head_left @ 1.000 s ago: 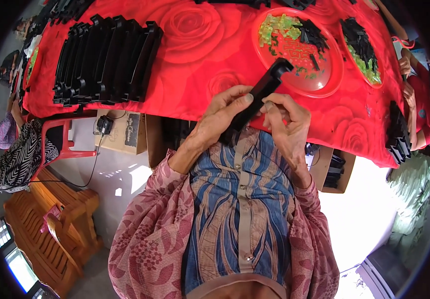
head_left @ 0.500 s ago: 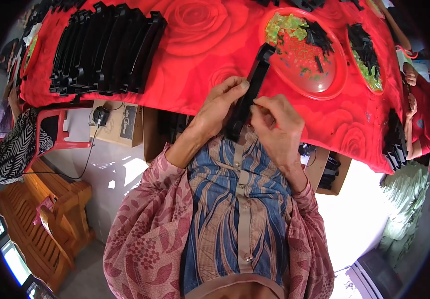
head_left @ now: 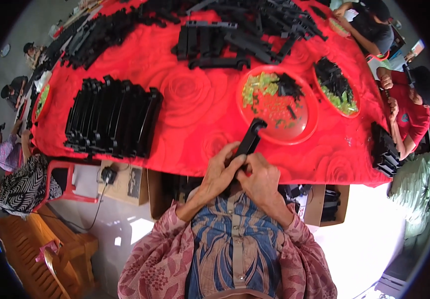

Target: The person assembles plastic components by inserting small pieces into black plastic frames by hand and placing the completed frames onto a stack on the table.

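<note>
My left hand [head_left: 219, 172] is closed around a long black plastic bar [head_left: 249, 143] with a rounded, hooked far end. The bar slants away from me over the table's front edge, its upper part in front of the red tray [head_left: 306, 130]. My right hand [head_left: 261, 182] presses its curled fingers against the near part of the bar, beside my left thumb. Both hands cover the bar's near end, and any small piece between the right fingers is hidden. In the tray lie yellow-green clear pieces [head_left: 258, 84] and thin black pieces [head_left: 289, 85].
A row of black bars [head_left: 112, 118] stands at the left on the red cloth [head_left: 190, 149]. Loose black bars [head_left: 245, 37] are heaped at the back. A second tray [head_left: 357, 107] stands at the right near a co-worker in red [head_left: 414, 107]. Cardboard boxes [head_left: 125, 182] sit below the table.
The view has tilted up, showing more of the table's far side. My hands have drawn closer together, and my right fingers now press against the bar next to my left thumb.
</note>
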Demonstrator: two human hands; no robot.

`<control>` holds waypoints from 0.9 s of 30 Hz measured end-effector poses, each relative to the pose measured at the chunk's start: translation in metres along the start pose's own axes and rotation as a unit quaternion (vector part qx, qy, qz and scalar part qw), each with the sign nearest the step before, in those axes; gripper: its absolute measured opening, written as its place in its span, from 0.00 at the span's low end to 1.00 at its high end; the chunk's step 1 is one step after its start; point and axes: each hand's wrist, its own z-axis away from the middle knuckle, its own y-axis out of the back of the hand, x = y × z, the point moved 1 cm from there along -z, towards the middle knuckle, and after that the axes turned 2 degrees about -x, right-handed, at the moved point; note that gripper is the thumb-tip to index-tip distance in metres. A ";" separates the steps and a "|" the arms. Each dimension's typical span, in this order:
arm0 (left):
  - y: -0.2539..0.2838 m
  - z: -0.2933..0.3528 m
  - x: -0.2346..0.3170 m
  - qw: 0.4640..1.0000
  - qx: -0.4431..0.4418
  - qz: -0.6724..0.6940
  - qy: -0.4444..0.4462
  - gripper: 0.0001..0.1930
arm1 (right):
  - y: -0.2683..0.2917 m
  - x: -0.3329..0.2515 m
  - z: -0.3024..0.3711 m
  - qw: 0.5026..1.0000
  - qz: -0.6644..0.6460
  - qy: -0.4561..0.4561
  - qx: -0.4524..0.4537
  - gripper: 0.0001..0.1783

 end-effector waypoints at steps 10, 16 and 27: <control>0.003 0.004 0.012 0.996 -0.016 -0.082 -0.042 0.21 | -0.002 -0.004 0.006 0.994 0.028 0.080 0.066 0.12; 0.003 0.006 0.020 0.989 -0.024 -0.137 -0.049 0.20 | -0.003 -0.001 0.006 0.996 0.015 0.082 0.044 0.11; 0.012 0.007 0.047 0.979 -0.063 -0.186 -0.061 0.19 | -0.011 0.005 0.005 0.992 -0.030 0.123 -0.005 0.10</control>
